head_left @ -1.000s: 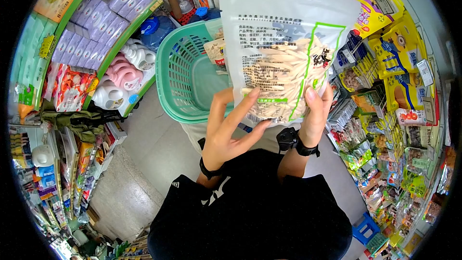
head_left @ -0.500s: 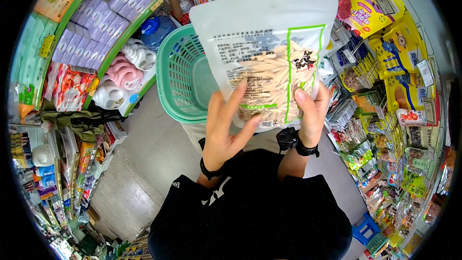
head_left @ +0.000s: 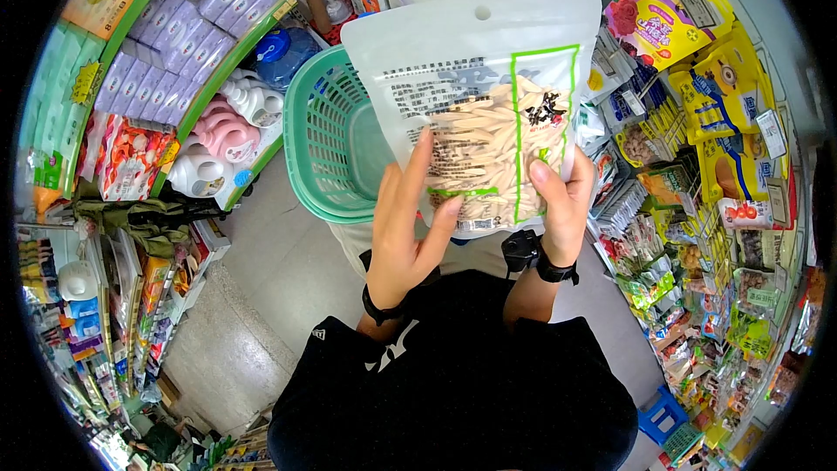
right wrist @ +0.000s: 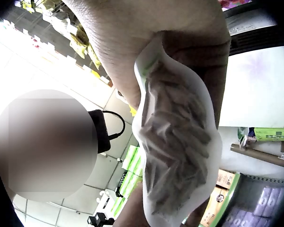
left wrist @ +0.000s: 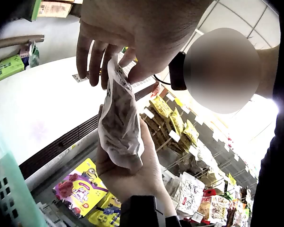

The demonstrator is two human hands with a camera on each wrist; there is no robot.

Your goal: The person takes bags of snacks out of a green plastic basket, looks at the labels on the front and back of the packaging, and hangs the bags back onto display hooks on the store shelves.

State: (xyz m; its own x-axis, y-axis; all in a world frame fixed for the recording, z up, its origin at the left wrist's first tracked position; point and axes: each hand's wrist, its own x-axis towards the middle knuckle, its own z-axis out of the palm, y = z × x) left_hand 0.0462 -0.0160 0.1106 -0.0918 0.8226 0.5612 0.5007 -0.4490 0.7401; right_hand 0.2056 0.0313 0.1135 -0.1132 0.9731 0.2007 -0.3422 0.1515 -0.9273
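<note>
A stand-up bag of pale sunflower seeds [head_left: 475, 126] is upright before my chest, its printed, see-through side facing me. My right hand [head_left: 564, 205] grips its lower right edge, thumb on the front and the other fingers hidden behind. The left hand [head_left: 399, 231] holds the lower left edge, index finger and thumb laid on the front. In the left wrist view, other fingers [left wrist: 95, 61] of that hand hang on the far side of the bag. The right wrist view shows the bag's curved bottom from below.
A green shopping basket [head_left: 301, 153] stands behind the bag on the left. Shelves at the left carry tissue packs [head_left: 170, 44] and detergent bottles [head_left: 196, 174]. On the right, a rack holds several snack packets [head_left: 724, 87]. A blue stool [head_left: 663, 416] stands at the lower right.
The bag has moved left, away from my face and tilted slightly, with its top edge now in full view. Both hands still hold it; the left index finger has shifted left and up.
</note>
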